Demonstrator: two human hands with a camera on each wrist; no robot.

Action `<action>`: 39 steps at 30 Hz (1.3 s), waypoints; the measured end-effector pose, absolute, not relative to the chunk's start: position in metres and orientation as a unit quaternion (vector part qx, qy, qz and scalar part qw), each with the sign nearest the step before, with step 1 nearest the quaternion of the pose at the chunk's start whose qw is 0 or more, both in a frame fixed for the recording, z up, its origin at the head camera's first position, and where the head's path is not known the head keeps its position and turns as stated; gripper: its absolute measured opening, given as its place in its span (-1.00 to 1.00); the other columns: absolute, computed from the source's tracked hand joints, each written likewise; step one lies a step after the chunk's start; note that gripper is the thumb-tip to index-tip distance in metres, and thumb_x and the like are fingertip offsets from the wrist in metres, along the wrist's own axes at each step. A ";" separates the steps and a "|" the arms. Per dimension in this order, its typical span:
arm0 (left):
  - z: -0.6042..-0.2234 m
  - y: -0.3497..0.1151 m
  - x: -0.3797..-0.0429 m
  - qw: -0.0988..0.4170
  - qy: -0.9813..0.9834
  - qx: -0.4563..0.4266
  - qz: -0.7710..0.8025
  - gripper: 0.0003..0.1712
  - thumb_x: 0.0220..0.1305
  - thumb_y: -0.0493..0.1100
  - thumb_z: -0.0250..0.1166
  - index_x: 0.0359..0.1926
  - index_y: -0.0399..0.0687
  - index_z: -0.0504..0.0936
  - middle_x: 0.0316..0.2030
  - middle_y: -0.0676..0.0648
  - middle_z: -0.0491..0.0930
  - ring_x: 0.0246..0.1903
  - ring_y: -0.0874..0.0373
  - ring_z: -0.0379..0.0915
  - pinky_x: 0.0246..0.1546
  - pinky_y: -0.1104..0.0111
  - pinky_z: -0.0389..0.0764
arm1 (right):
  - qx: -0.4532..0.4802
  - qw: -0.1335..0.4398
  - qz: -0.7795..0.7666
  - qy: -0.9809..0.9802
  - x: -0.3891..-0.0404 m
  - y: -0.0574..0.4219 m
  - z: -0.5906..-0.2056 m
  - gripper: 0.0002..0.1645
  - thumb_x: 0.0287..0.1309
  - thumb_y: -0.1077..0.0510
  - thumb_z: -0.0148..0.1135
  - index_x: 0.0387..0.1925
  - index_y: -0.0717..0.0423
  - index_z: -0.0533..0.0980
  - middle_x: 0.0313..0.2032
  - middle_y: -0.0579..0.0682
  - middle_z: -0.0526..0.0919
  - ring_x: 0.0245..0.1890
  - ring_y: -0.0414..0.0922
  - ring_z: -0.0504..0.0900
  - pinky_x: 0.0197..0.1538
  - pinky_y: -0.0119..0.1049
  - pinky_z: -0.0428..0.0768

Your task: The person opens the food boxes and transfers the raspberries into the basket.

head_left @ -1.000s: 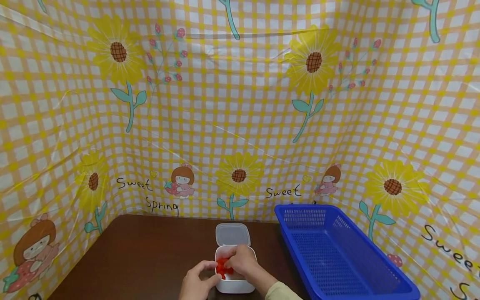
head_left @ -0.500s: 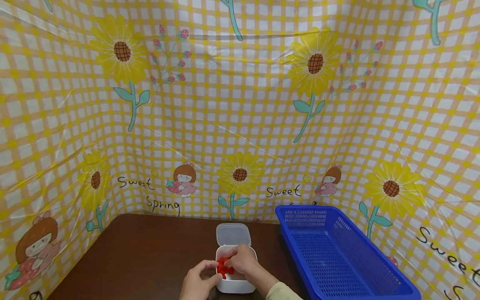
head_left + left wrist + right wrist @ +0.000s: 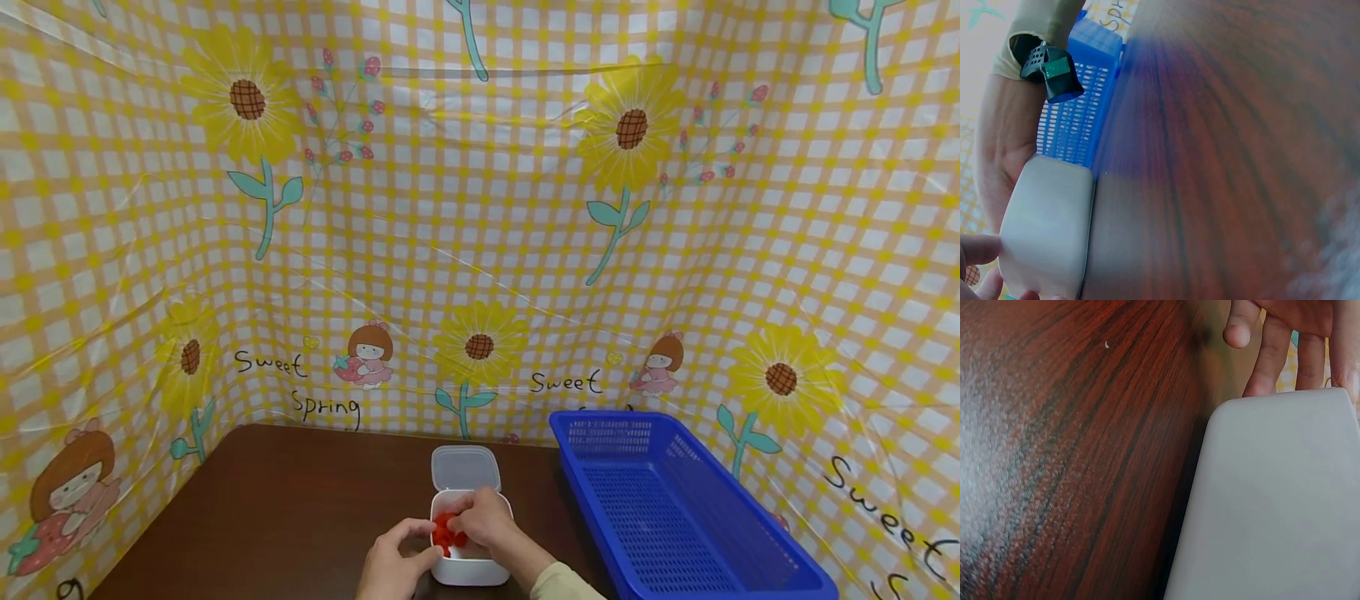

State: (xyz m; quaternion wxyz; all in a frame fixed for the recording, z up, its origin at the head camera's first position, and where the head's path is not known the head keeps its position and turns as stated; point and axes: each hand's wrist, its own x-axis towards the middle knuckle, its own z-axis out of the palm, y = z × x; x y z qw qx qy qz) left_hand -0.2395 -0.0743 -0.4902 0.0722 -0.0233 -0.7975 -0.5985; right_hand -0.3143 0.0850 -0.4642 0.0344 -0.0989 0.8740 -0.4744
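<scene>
A white lidded box [image 3: 471,572] stands on the dark table with its translucent lid [image 3: 465,468] flipped open at the back. Several small, rounded red pieces [image 3: 443,540] lie inside, bunched toward the left. My left hand [image 3: 393,560] holds the box's near left corner, thumb tip and index fingertip at the rim; other fingers [image 3: 1266,369] touch the outer side in the right wrist view. My right hand [image 3: 487,523] reaches down into the box, bent fingers right at the red pieces. Its fingertips are partly hidden, and I cannot tell whether they pinch one.
To the right of the box, a long blue mesh basket [image 3: 660,517] sits along the table edge. The brown wood-grain table [image 3: 300,508] extends to the left. Checked sunflower sheeting [image 3: 480,208] surrounds the back and sides.
Both hands stay almost in place at the box. Among the red pieces, one near the right fingertips has shifted slightly; the whole view drifts a little.
</scene>
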 end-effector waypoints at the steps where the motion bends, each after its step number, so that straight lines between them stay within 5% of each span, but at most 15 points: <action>1: -0.491 -0.074 -0.239 0.075 -0.800 -0.023 -0.595 -0.68 0.15 -0.11 0.46 -0.06 -0.08 0.70 -0.11 -0.13 0.72 -0.41 0.17 0.52 -0.34 0.30 0.48 | -0.098 0.035 -0.474 0.875 -0.314 0.085 -0.464 -0.85 -0.03 0.40 0.38 -0.33 0.28 0.72 -0.44 0.05 0.73 -0.48 -0.13 0.60 -0.43 -0.34 0.58; 21: -0.492 -0.073 -0.241 0.099 -0.821 -0.025 -0.562 -0.70 0.09 -0.08 0.48 -0.12 0.00 0.72 -0.12 -0.05 0.73 -0.19 0.07 0.51 -0.19 0.20 0.46 | -0.102 0.045 -0.498 0.860 -0.313 0.085 -0.463 -0.87 0.08 0.34 0.37 -0.30 0.31 0.73 -0.43 0.06 0.74 -0.45 -0.09 0.65 -0.37 -0.21 0.67; 29: -0.489 -0.072 -0.241 0.095 -0.817 -0.026 -0.568 -0.70 0.10 -0.09 0.48 -0.11 0.00 0.72 -0.14 -0.05 0.73 -0.35 0.12 0.50 -0.29 0.27 0.44 | -0.119 0.035 -0.503 0.856 -0.313 0.088 -0.458 -0.88 0.12 0.30 0.38 -0.32 0.31 0.74 -0.45 0.06 0.75 -0.44 -0.09 0.68 -0.37 -0.17 0.68; 39: -0.492 -0.074 -0.240 0.091 -0.821 -0.019 -0.563 -0.69 0.11 -0.07 0.48 -0.10 0.00 0.72 -0.11 -0.06 0.73 -0.26 0.11 0.51 -0.22 0.20 0.47 | -0.135 0.047 -0.515 0.846 -0.311 0.087 -0.453 -0.86 0.14 0.30 0.37 -0.29 0.34 0.74 -0.44 0.11 0.76 -0.46 -0.09 0.68 -0.37 -0.17 0.68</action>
